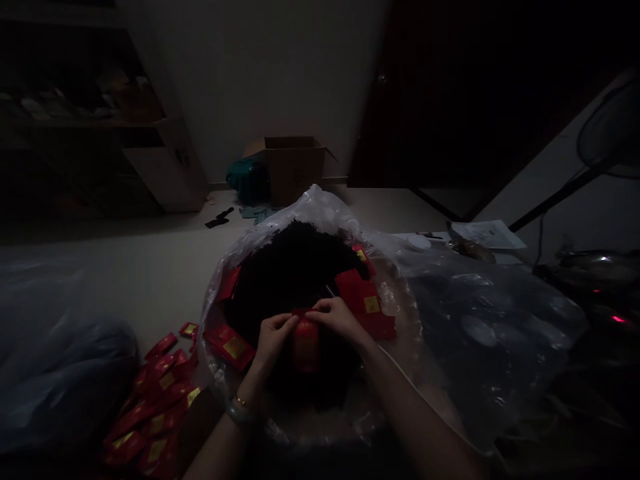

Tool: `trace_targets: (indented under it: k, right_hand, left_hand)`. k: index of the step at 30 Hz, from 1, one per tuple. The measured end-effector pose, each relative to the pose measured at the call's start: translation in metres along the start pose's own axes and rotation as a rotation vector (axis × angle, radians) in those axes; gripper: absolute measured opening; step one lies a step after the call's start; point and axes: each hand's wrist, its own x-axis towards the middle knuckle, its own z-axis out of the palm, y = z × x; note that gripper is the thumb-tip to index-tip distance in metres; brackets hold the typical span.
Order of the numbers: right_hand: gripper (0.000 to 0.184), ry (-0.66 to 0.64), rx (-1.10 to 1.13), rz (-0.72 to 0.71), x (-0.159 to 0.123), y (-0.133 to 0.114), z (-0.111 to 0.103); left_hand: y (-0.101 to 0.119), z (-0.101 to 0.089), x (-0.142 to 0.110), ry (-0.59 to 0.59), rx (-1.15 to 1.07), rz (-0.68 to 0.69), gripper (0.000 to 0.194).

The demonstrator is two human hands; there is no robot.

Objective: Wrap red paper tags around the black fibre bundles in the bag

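Glossy red packet [306, 347], crinkled shiny plastic sheet [315, 205], rough dark heap [300, 260], matt cardboard box [297, 170]

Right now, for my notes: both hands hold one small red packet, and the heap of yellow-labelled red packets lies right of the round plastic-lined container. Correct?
The side is wrong: the head view shows the heap of yellow-labelled red packets left of the round plastic-lined container. The left hand and right hand do hold one small red packet.

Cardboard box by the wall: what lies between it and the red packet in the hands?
In the head view, outward from the red packet: the dark heap, then the far edge of the plastic sheet.
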Motion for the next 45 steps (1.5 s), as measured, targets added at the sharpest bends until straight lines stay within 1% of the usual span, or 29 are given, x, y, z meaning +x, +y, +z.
trace_targets:
  k: [4,7,9,11,12,13,14,16,17,18,20,21,22,24,27,29,31,32,34,36,38,40,41,43,45]
  right_hand:
    - [0.019,0.032,0.027,-0.042,-0.001,0.006,0.005]
    - [0.021,0.060,0.057,-0.051,-0.002,0.011,0.012]
    - [0.023,0.073,0.096,-0.026,0.000,0.015,0.017]
    - [0.027,0.081,0.117,-0.006,0.003,0.019,0.019]
    - [0.028,0.094,0.107,-0.014,0.005,0.021,0.018]
    - [0.028,0.128,0.074,-0.039,0.006,0.024,0.016]
    - [0.028,0.184,0.011,-0.075,0.008,0.026,0.013]
    - [0.027,0.319,-0.215,-0.129,0.008,0.033,0.004]
    - [0.029,0.368,-0.364,-0.123,0.008,0.037,0.000]
    - [0.036,0.390,-0.518,-0.090,0.007,0.041,-0.003]
    - [0.052,0.359,-0.782,0.023,0.004,0.049,-0.007]
    - [0.057,0.330,-0.872,0.078,0.003,0.052,-0.008]
    - [0.058,0.306,-0.937,0.124,0.003,0.055,-0.008]
    - [0.054,0.266,-1.000,0.194,0.003,0.056,-0.007]
    - [0.041,0.232,-0.945,0.262,0.004,0.052,-0.011]
    - [0.039,0.288,-0.854,0.238,0.005,0.046,-0.017]
    - [0.048,0.375,-0.789,0.152,0.004,0.039,-0.023]
    - [0.054,0.398,-0.771,0.107,0.004,0.035,-0.026]
    - [0.063,0.378,-0.721,0.046,0.003,0.027,-0.031]
    - [0.065,0.311,-0.591,0.016,0.003,0.019,-0.034]
    - [0.057,0.226,-0.376,0.005,0.000,0.013,-0.037]
    - [0.050,0.091,-0.165,0.032,-0.004,0.010,-0.040]
    - [0.050,0.012,-0.096,0.060,-0.007,0.009,-0.042]
    - [0.057,-0.117,-0.064,0.100,-0.013,0.007,-0.047]
    - [0.060,-0.163,-0.137,0.073,-0.018,0.005,-0.051]
  left_hand:
    - [0.001,0.004,0.004,-0.010,0.006,0.040,0.024]
    - [-0.002,0.006,0.004,-0.019,-0.040,0.021,0.027]
    - [-0.005,0.006,0.004,-0.078,-0.082,-0.024,0.031]
    - [-0.009,0.007,0.003,-0.171,-0.089,-0.105,0.040]
    - [-0.011,0.007,0.003,-0.204,-0.090,-0.151,0.045]
    - [-0.014,0.007,0.003,-0.213,-0.098,-0.189,0.047]
    - [-0.016,0.007,0.003,-0.205,-0.116,-0.215,0.048]
    - [-0.020,0.007,0.004,-0.178,-0.176,-0.224,0.050]
    - [-0.022,0.006,0.004,-0.167,-0.204,-0.223,0.051]
    - [-0.023,0.006,0.005,-0.160,-0.228,-0.221,0.052]
    - [-0.023,0.005,0.005,-0.145,-0.256,-0.226,0.053]
    - [-0.023,0.005,0.005,-0.141,-0.263,-0.228,0.053]
    - [-0.022,0.005,0.004,-0.139,-0.269,-0.228,0.053]
    - [-0.021,0.005,0.004,-0.151,-0.279,-0.222,0.052]
    - [-0.019,0.004,0.004,-0.165,-0.277,-0.227,0.051]
    - [-0.018,0.003,0.004,-0.170,-0.265,-0.232,0.050]
    - [-0.017,0.003,0.004,-0.169,-0.252,-0.226,0.049]
    - [-0.017,0.003,0.004,-0.169,-0.248,-0.218,0.049]
    - [-0.017,0.004,0.004,-0.163,-0.243,-0.203,0.048]
    - [-0.018,0.005,0.004,-0.145,-0.241,-0.193,0.048]
    - [-0.018,0.005,0.004,-0.123,-0.242,-0.197,0.049]
    - [-0.017,0.004,0.004,-0.119,-0.242,-0.205,0.050]
    - [-0.016,0.004,0.004,-0.122,-0.237,-0.206,0.050]
    - [-0.014,0.003,0.004,-0.129,-0.213,-0.203,0.049]
    - [-0.012,0.002,0.003,-0.132,-0.181,-0.197,0.047]
